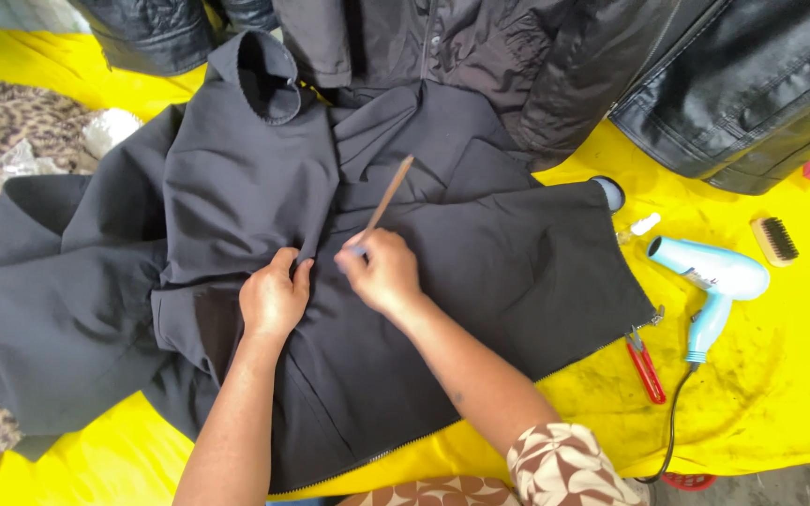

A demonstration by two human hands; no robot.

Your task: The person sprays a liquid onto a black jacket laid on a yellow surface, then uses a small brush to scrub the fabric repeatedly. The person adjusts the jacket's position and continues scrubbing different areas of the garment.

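Holding a thin stick (388, 199) that points to one o'clock, the closed right hand (382, 272) could slip if the flat left hand (274, 298) lets the middle dark jacket (480, 262) slide.

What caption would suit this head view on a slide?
Two hands, left hand and right hand with thin wooden stick, work on dark grey fabric jacket over yellow sheet.
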